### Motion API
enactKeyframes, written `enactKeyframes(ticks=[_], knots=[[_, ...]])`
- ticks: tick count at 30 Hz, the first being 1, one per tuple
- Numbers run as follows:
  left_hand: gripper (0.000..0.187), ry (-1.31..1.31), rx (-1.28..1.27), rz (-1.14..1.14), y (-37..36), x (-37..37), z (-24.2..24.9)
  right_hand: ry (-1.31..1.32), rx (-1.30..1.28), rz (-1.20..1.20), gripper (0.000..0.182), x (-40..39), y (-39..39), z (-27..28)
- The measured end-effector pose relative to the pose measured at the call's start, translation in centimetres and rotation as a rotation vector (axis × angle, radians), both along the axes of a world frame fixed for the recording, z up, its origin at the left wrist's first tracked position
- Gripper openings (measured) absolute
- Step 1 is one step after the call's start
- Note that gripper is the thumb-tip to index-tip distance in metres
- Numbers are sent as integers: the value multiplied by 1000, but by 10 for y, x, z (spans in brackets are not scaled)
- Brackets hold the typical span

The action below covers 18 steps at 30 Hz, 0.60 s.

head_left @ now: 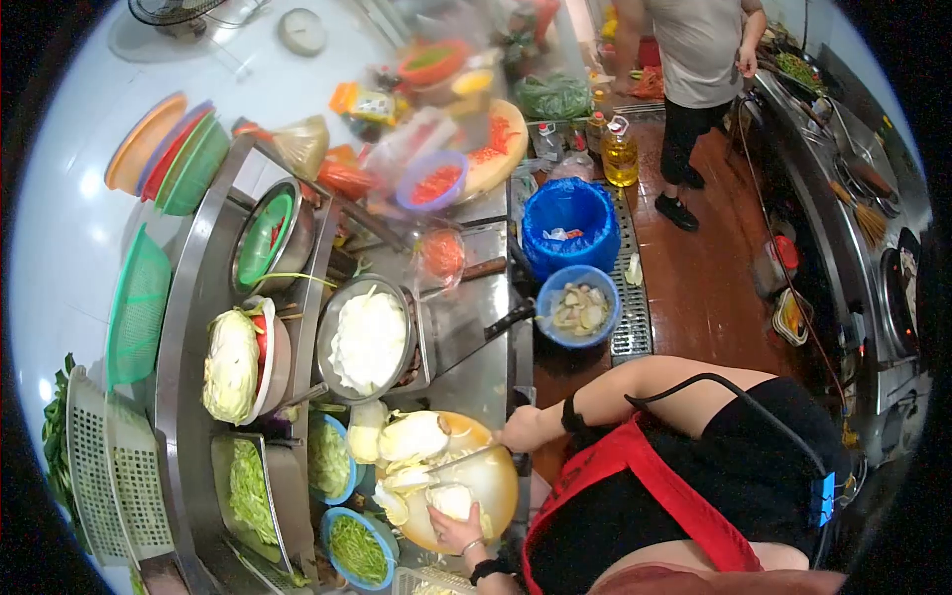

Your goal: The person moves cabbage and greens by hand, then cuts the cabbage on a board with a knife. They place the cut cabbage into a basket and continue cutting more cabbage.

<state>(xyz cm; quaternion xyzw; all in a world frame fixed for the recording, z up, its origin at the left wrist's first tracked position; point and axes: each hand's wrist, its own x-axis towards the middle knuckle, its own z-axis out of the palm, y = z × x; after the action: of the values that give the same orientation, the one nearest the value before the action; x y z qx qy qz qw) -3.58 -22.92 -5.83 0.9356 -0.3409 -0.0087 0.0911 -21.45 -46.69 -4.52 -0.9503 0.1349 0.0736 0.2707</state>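
Observation:
A round yellow cutting board (501, 501) lies on the steel counter, with pale napa cabbage pieces (415, 436) along its far side. My right hand (521, 428) is closed at the board's edge around the handle of a knife (461, 459). Its thin blade, seen nearly edge-on, reaches across the board between the cabbage pieces. My left hand (458, 531) rests with bent fingers on a cut cabbage piece (451, 501), holding it against the board near the blade. Loose leaves lie beside it.
Blue bowls of shredded greens (359, 548) and a steel tub of shreds (253, 491) stand beyond the board. A cleaver (466, 332) lies nearby. A pot of white food (367, 342), a blue-lined bin (570, 223) and a blue basin (578, 307) are close. Another person (694, 69) stands behind.

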Motion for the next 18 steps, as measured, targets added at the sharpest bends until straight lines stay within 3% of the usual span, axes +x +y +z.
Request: enactKeyframes(ticks=[4, 11, 15, 18], knots=[[110, 57, -45, -44, 6, 12, -15, -8, 19, -9, 28, -1, 0, 7], [95, -6, -19, 13, -9, -1, -2, -2, 18, -7, 28, 0, -2, 5], [90, 1, -11, 13, -11, -5, 3, 6, -88, 94, 18, 1, -5, 4], [88, 72, -82, 96, -12, -5, -2, 222, -42, 130, 29, 6, -8, 28]])
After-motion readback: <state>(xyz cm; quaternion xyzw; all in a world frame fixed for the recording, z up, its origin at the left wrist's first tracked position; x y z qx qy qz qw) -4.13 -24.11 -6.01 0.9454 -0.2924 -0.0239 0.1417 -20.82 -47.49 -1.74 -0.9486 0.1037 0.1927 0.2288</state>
